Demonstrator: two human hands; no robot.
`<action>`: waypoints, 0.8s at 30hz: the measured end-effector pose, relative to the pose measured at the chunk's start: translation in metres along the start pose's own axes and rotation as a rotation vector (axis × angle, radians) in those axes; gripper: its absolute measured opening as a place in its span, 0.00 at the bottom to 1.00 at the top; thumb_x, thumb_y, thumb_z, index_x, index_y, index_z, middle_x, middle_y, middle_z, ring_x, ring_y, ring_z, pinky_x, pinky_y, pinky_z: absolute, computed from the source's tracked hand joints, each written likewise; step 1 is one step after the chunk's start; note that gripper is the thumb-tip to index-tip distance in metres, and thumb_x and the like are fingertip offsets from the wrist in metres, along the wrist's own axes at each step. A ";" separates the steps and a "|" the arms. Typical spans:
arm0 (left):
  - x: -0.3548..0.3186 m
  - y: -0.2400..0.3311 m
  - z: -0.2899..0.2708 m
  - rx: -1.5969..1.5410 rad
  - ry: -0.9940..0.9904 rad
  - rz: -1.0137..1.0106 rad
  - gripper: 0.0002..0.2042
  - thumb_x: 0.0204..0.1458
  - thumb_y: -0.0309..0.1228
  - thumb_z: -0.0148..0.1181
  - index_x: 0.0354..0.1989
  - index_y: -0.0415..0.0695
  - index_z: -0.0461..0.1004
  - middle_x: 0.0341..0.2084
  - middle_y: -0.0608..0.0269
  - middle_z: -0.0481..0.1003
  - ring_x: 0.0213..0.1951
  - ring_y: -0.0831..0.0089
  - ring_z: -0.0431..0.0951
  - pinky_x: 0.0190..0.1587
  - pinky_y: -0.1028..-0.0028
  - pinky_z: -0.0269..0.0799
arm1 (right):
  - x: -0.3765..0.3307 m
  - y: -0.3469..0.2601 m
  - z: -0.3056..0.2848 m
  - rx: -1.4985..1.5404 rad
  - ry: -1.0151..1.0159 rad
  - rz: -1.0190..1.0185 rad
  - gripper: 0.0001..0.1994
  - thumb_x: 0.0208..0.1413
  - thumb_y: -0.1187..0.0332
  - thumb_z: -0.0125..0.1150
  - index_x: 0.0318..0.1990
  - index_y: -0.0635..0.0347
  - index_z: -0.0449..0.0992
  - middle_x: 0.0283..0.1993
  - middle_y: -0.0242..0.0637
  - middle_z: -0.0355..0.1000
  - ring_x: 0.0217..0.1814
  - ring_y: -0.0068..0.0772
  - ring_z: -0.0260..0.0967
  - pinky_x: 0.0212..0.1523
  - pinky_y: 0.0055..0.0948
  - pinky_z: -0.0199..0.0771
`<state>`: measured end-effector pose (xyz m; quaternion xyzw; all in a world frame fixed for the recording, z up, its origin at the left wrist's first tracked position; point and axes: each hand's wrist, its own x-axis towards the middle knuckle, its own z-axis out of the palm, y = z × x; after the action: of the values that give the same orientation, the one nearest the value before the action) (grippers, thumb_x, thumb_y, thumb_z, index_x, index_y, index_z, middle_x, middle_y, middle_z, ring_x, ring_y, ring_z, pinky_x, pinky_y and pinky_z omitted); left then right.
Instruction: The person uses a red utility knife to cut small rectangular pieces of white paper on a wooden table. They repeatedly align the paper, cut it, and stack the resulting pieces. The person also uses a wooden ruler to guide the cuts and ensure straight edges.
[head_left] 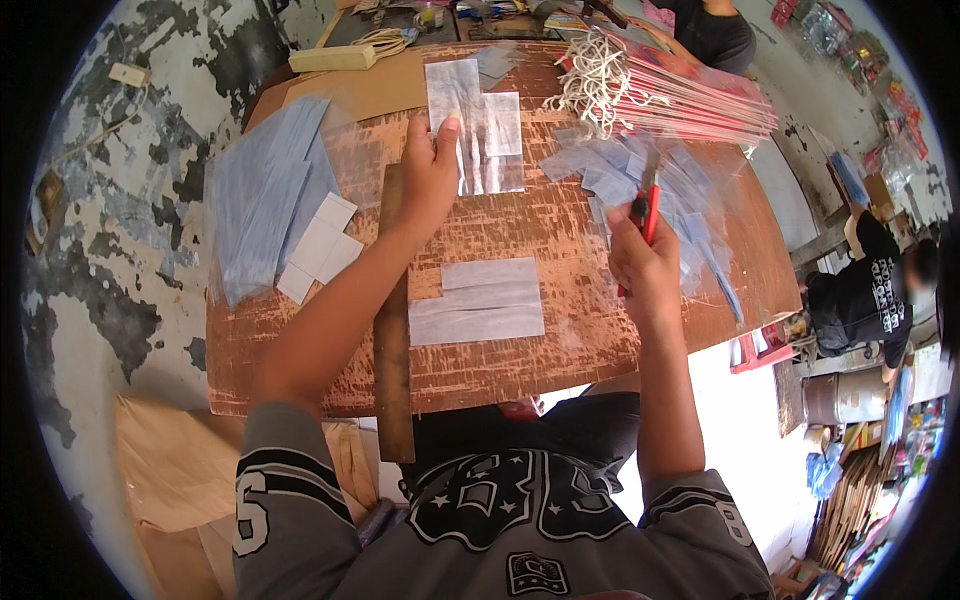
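Note:
My left hand (432,178) pinches a shiny, translucent plastic sheet (475,125), stepped at one side, above the far middle of the table. In my right hand (645,260) is a red-and-black utility knife (653,205), its tip pointing away from me. The fist hides part of its handle. Between my forearms lies a stack of whitish cut sheets (480,305) with a notched corner. A long, dark straight strip (393,330) runs beside that stack, under my left forearm, and overhangs the near edge.
The worn brown table (580,340) carries bluish plastic sheets (265,200), a white cut piece (320,245), plastic scraps (690,215), red rods with white cords (690,105), cardboard (370,90) and a power strip (333,58). One person (715,35) sits opposite; another (865,290) is at right.

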<state>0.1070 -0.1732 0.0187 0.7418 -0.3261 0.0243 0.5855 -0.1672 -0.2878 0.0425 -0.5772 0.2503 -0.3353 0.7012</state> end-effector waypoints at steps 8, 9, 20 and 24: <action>-0.062 0.064 0.002 -0.311 0.043 0.008 0.16 0.75 0.41 0.56 0.52 0.37 0.68 0.32 0.67 0.72 0.31 0.81 0.67 0.34 0.72 0.68 | -0.011 -0.014 0.050 -0.218 0.033 -0.129 0.18 0.64 0.64 0.77 0.53 0.68 0.82 0.38 0.27 0.79 0.35 0.15 0.71 0.40 0.20 0.73; -0.067 0.066 0.001 -0.377 0.023 -0.018 0.15 0.75 0.39 0.58 0.53 0.37 0.68 0.34 0.65 0.73 0.33 0.81 0.69 0.36 0.73 0.70 | -0.009 -0.011 0.049 -0.220 0.028 -0.129 0.17 0.64 0.65 0.77 0.52 0.68 0.81 0.39 0.28 0.79 0.36 0.15 0.72 0.40 0.20 0.74; -0.085 0.107 -0.015 -0.614 -0.211 -0.151 0.24 0.68 0.37 0.66 0.63 0.32 0.72 0.53 0.52 0.81 0.53 0.69 0.82 0.58 0.67 0.76 | -0.011 -0.008 0.045 -0.314 0.028 -0.333 0.09 0.63 0.73 0.75 0.46 0.64 0.80 0.35 0.28 0.77 0.33 0.15 0.67 0.36 0.23 0.70; -0.091 0.114 -0.010 -0.454 -0.039 -0.047 0.16 0.68 0.36 0.69 0.51 0.33 0.81 0.41 0.61 0.84 0.41 0.80 0.81 0.45 0.75 0.78 | -0.019 -0.011 0.047 -0.483 0.004 -0.449 0.08 0.63 0.75 0.73 0.46 0.63 0.81 0.35 0.30 0.77 0.33 0.18 0.67 0.37 0.25 0.70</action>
<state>-0.0199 -0.1341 0.0811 0.5988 -0.3171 -0.0777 0.7313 -0.1473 -0.2445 0.0627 -0.7669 0.1905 -0.4134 0.4523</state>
